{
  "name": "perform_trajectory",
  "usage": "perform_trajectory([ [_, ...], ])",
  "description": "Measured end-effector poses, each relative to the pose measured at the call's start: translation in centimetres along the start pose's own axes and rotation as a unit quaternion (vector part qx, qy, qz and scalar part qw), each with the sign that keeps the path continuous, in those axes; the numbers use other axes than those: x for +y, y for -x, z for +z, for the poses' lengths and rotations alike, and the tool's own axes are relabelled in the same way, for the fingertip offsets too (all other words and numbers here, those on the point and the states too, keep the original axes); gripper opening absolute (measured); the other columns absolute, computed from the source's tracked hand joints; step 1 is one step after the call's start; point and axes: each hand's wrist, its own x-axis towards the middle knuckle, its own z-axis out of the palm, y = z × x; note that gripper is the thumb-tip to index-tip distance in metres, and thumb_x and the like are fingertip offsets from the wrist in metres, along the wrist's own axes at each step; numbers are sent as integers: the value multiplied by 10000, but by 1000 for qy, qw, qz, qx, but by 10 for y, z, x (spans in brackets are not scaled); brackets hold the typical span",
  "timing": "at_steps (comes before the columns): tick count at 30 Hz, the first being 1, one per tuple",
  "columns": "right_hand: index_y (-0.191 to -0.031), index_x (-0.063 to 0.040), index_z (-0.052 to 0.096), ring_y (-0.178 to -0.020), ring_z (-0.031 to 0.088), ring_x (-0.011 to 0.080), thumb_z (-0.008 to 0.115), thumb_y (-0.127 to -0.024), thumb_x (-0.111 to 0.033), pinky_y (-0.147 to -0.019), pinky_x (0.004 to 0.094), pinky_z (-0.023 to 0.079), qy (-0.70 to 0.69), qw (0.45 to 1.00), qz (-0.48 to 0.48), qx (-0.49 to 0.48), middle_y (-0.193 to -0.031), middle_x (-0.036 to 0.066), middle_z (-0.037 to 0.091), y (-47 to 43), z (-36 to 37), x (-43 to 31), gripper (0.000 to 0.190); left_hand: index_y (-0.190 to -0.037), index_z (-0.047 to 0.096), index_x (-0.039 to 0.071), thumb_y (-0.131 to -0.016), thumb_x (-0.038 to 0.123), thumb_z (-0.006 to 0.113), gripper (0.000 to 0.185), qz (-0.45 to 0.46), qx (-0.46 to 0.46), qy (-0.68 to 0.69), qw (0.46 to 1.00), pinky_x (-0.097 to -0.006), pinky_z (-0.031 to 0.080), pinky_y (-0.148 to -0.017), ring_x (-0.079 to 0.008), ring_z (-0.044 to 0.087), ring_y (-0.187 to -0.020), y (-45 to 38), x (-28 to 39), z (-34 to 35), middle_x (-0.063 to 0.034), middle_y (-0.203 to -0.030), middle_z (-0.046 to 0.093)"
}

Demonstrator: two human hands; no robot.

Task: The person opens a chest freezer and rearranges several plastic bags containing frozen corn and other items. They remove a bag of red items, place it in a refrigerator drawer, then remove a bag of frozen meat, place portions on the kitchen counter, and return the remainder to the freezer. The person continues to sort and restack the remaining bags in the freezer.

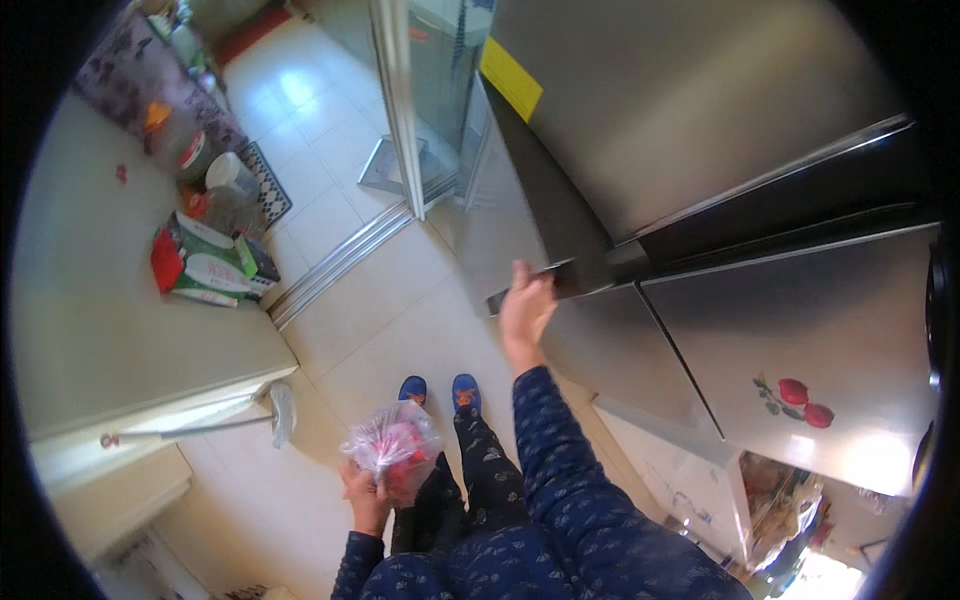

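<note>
A clear plastic bag (397,450) with pink and red contents hangs from my left hand (366,495), whose fingers close around its gathered top. My right hand (528,307) is at the edge of a refrigerator door, beside the dark handle recess, with the thumb pointing up. The stainless steel refrigerator (697,97) fills the upper right, and its upper door stands slightly ajar. Part of the right fingers is hidden, so their hold on the edge is hard to tell. A lower steel door (825,322) bears a red fruit sticker.
A glass sliding door (439,97) and its metal floor track (345,262) lie ahead. Plastic jars (231,178) and a green-and-white package (206,262) stand at the left. A white cabinet (652,457) is at the lower right. A yellow label (511,79) marks the refrigerator.
</note>
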Motion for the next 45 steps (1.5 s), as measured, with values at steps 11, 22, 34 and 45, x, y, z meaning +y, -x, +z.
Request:
perform_trajectory([
  [11, -1531, 114, 98, -1380, 359, 524, 595, -880, -79, -1171, 475, 298, -146, 957, -143, -205, -1480, 414, 302, 121, 86, -155, 841, -966, 639, -32, -746, -49, 605, 224, 38, -67, 42, 996, -405, 497, -826, -400, 607, -934, -60, -28, 1, -214, -984, 610],
  [22, -822, -17, 689, -685, 660, 261, 528, -951, -248, -644, 405, 514, -26, 957, 39, -287, -693, 146, 652, 102, 126, 11, 309, -1048, 520, -21, -727, -58, 562, 326, 9, -34, -19, 999, -415, 470, -723, -407, 580, -826, -121, -61, 31, -231, -939, 590],
  [34, -1110, 23, 531, -949, 598, 240, 500, -875, 41, -861, 349, 539, -628, 607, 468, 135, -1071, 129, 571, -123, 270, 267, 238, -994, 660, -45, -820, 21, 701, 191, -179, -174, 50, 967, -272, 478, -750, -88, 593, -815, -149, -96, 76, -66, -845, 676],
  [45, -1125, 13, 494, -1014, 602, 284, 495, -806, 89, -922, 362, 533, -713, 489, 452, 218, -1061, 117, 559, -101, 297, 285, 329, -1060, 685, -34, -938, 132, 679, 206, -279, -142, 199, 929, -262, 469, -742, -100, 594, -834, -153, -137, 86, -27, -933, 679],
])
